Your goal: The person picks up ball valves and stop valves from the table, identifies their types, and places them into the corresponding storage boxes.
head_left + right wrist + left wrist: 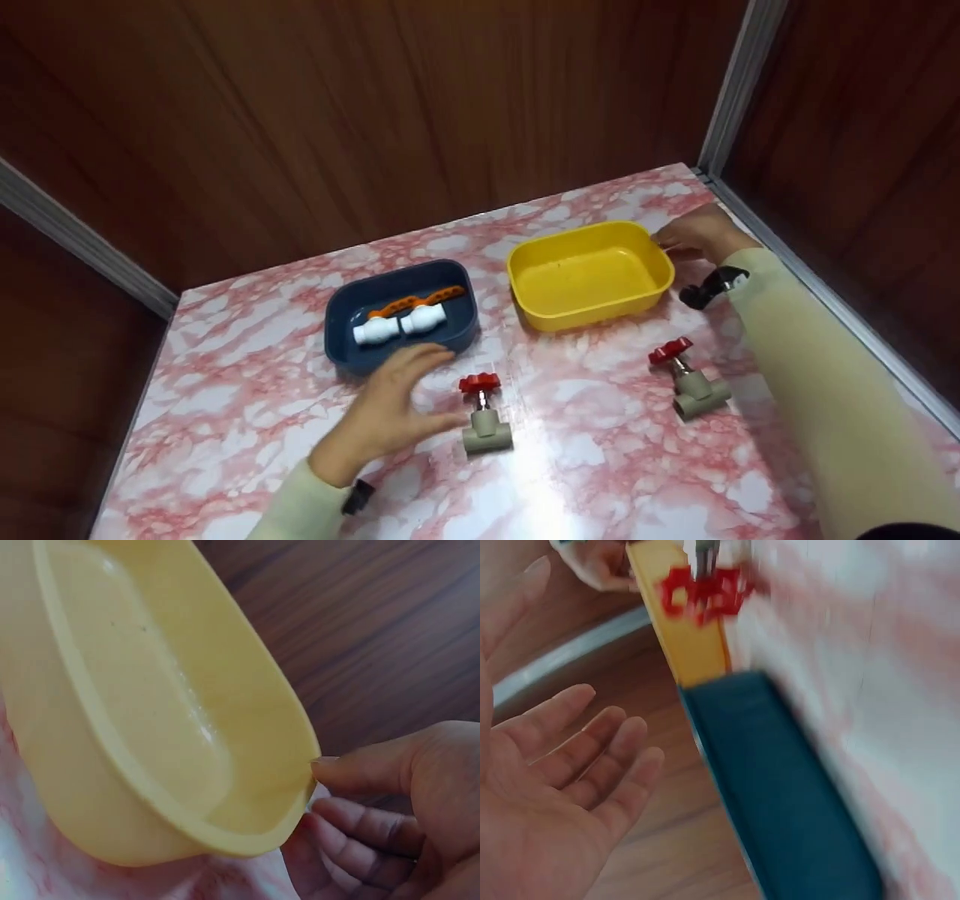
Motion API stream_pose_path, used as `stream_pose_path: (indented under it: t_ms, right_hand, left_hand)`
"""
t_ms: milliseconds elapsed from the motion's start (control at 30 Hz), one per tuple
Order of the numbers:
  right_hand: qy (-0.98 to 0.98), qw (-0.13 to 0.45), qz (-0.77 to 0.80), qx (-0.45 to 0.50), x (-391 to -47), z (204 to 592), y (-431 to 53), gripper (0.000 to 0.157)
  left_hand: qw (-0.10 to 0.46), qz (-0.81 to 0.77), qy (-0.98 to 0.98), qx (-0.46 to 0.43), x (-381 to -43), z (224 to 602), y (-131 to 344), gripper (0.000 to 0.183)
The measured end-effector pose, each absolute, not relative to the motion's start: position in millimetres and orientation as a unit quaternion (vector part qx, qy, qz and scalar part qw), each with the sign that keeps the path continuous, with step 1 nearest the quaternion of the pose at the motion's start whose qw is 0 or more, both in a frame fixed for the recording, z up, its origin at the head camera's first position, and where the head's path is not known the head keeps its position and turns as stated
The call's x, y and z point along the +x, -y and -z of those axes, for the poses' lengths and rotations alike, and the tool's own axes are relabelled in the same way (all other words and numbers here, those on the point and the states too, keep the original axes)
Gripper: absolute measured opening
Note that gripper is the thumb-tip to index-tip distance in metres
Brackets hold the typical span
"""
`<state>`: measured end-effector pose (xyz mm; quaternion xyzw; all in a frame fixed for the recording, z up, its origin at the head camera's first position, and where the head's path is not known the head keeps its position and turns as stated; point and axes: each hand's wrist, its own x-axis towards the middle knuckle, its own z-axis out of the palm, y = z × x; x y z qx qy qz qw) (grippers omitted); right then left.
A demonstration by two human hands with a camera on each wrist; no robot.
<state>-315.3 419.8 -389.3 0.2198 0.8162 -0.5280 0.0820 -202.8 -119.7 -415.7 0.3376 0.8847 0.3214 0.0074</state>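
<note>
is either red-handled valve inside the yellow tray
No, the left valve and the right valve both lie on the marbled tabletop, outside the yellow tray.

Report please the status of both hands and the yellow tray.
Left hand open, holding nothing, beside one red-handled valve. Right hand holding rim of yellow tray. Tray upright on table. Second valve lies nearer camera, clear of tray.

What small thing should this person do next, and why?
Perhaps curl the left grip around the nearest red-handled valve. That grip is open, its thumb appears right beside the valve, and the right grip is busy holding the end of the yellow tub.
</note>
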Motion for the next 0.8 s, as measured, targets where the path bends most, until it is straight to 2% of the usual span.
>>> stream_pose_path:
  t_ms: [67,167,267,533,800]
  right_hand:
    - [-0.820,0.093,0.521,0.217,-319,397,-420,0.018]
    - [-0.834,0.108,0.500,0.209,-322,400,-421,0.046]
    - [-0.846,0.126,0.477,0.203,-325,402,-422,0.061]
    - [-0.850,0.148,0.462,0.204,-326,398,-426,0.069]
    - [-0.850,0.154,0.459,0.209,-330,408,-425,0.071]
  left_hand:
    - [0.020,-0.318,-0.886,0.338,-199,421,116,0.084]
    - [0.031,-0.310,-0.886,0.343,-198,429,110,0.089]
    - [0.057,-0.304,-0.889,0.339,-197,436,104,0.095]
    - [0.128,-0.299,-0.892,0.313,-197,453,91,0.117]
    - [0.127,-0.312,-0.891,0.304,-192,467,90,0.118]
